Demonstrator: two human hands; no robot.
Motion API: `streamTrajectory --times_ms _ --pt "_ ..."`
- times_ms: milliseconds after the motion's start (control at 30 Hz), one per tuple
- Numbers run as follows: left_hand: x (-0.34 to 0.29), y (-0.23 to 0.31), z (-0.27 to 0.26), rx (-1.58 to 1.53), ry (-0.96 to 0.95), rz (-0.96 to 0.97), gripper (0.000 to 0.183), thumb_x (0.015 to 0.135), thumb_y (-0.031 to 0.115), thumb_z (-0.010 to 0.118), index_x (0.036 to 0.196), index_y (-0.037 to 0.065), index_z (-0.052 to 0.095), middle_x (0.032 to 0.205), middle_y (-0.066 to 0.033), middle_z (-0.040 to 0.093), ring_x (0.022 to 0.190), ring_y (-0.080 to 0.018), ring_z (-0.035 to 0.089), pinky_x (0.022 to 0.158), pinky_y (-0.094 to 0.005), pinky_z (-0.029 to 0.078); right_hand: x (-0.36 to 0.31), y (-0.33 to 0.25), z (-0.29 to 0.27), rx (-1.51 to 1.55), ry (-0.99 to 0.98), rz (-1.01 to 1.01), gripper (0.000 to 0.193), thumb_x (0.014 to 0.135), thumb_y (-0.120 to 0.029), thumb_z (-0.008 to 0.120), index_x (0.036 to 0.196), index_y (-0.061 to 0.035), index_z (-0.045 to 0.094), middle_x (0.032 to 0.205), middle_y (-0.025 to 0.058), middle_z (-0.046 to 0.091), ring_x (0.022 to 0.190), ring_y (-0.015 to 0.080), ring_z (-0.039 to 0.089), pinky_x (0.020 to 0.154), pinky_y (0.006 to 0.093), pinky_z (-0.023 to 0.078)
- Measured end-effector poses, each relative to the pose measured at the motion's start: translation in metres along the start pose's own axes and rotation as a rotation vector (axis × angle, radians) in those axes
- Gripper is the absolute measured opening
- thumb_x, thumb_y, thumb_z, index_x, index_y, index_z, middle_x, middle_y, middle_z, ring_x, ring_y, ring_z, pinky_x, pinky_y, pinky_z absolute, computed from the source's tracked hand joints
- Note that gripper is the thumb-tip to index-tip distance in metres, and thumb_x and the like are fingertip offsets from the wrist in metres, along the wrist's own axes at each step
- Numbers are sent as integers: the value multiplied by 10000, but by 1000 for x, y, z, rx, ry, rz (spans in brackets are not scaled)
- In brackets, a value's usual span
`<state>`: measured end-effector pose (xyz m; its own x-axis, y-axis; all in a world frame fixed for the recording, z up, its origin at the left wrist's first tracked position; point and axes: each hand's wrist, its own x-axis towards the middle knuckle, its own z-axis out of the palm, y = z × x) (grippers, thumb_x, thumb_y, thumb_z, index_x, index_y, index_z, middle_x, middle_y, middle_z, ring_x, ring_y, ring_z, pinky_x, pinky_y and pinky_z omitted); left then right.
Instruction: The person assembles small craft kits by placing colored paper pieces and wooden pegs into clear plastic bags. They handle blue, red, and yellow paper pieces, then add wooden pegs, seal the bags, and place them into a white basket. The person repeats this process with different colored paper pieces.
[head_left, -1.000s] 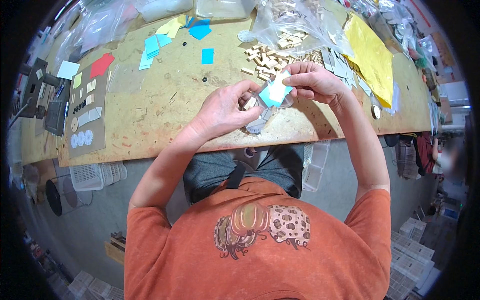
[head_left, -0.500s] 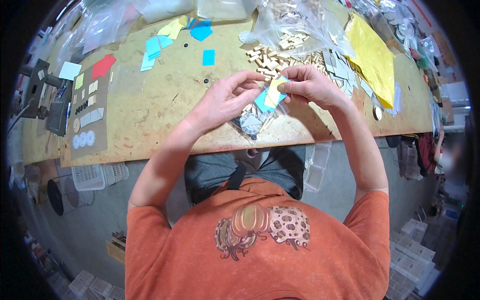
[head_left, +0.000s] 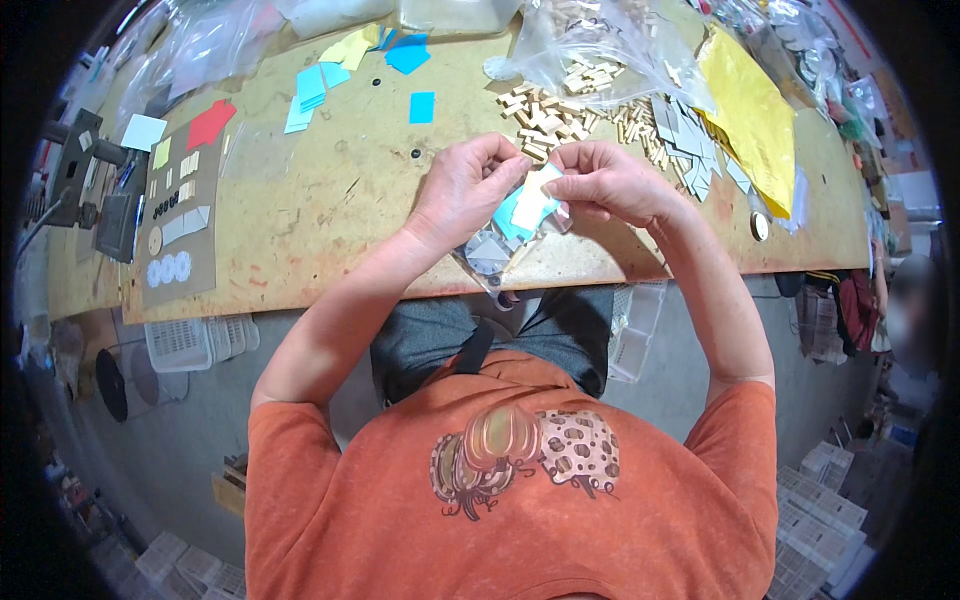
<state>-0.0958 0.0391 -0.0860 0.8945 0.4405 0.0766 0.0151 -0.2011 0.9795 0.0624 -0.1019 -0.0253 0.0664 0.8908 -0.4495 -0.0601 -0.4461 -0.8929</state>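
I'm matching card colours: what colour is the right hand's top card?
The top card in the right hand is pale yellow, seen in the head view.

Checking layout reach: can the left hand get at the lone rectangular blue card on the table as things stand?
Likely yes: the blue card lies uncovered ahead of the left hand, and nothing visible blocks the way; only a small black piece lies near that path.

No legible text or numbers
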Motion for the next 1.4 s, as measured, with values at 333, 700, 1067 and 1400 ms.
streamTrajectory --times_ms 333,700,1067,1400 --pt "-5 11 -1 -83 102 38 143 953 130 618 909 -6 619 779 11 623 707 -34 539 621 -199 450 -6 -5 11 -83 232 -143 144 908 -174 677 891 -32 665 742 -6 631 583 55 538 509 212 422" --pt "-8 12 -4 -213 221 188 110 977 123 586 927 25 583 809 -10 642 727 -64 598 628 -212 483 -11 -10 33 -57 356 -207 256 959 -255 626 1000 -10 689 849 -8 651 762 52 552 667 220 450" --pt "-31 44 -13 -558 -10 -24 185 923 76 655 1099 25 634 868 -19 666 797 -77 622 723 -215 511 -32 -7 58 -370 540 -554 67 876 -41 672 905 17 656 834 19 670 806 71 624 753 248 521" --pt "-51 54 -2 -471 88 4 37 914 48 658 889 29 638 838 24 609 785 -38 561 696 -193 449 -34 8 64 184 451 -520 137 898 -77 673 996 15 646 900 37 682 843 91 640 774 248 521"
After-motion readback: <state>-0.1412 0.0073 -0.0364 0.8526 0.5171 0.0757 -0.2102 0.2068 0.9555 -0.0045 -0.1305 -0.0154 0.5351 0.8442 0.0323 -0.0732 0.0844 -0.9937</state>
